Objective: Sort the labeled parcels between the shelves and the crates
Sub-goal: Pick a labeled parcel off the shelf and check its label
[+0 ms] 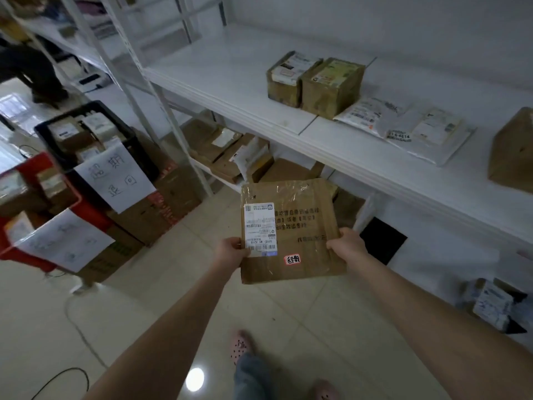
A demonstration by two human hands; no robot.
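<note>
Flat cardboard parcel (291, 229), label up, is pinched at its near edges by left hand (229, 251) and right hand (347, 242).

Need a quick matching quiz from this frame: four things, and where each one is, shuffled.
Things:
1. flat parcel
2. black crate
3. red crate
4. white bags

Places:
A. lying on the upper shelf, right of two brown boxes
B. gripped by the left hand and right hand
C. at the left edge of view, nearest crate
D. behind the other crate, farther back

Pairs: 1-B, 2-D, 3-C, 4-A
</note>
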